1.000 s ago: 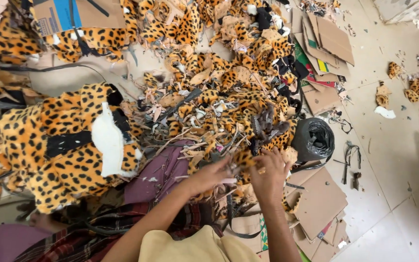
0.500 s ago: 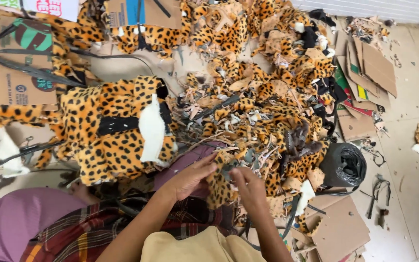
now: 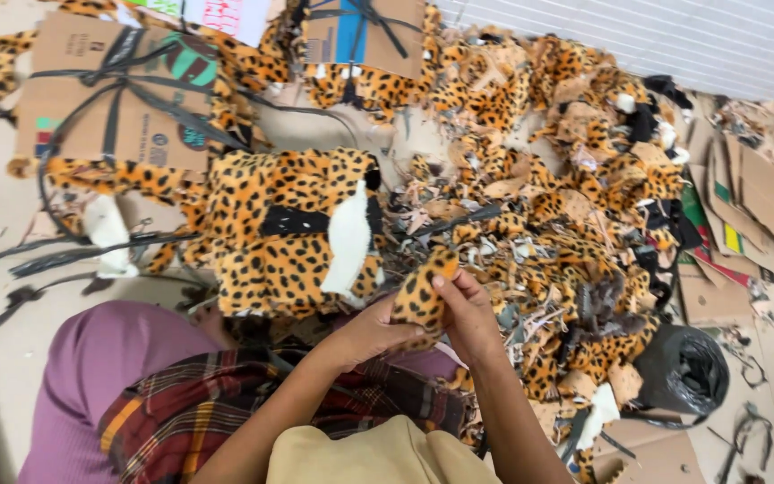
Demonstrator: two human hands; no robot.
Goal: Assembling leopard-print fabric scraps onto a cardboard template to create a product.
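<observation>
2 flat brown cardboard packages tied with black straps lie at the top: a large one (image 3: pixel 114 94) with green print at left, a smaller one (image 3: pixel 365 31) with blue print beside it.

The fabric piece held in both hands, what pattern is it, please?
Orange leopard print with black spots on the fabric piece, head view.

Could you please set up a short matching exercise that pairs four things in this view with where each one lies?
Things:
1. small leopard-print fabric piece
2. black plastic bag
3. flat brown cardboard panel tied with black straps
4. large leopard-print plush cover with a white patch

Places:
A. on the floor at the upper left
B. held between the left hand and the right hand
C. at the lower right, beside the scrap pile
D. in the middle, just above the hands

Pairs: 1-B, 2-C, 3-A, 4-D
</observation>
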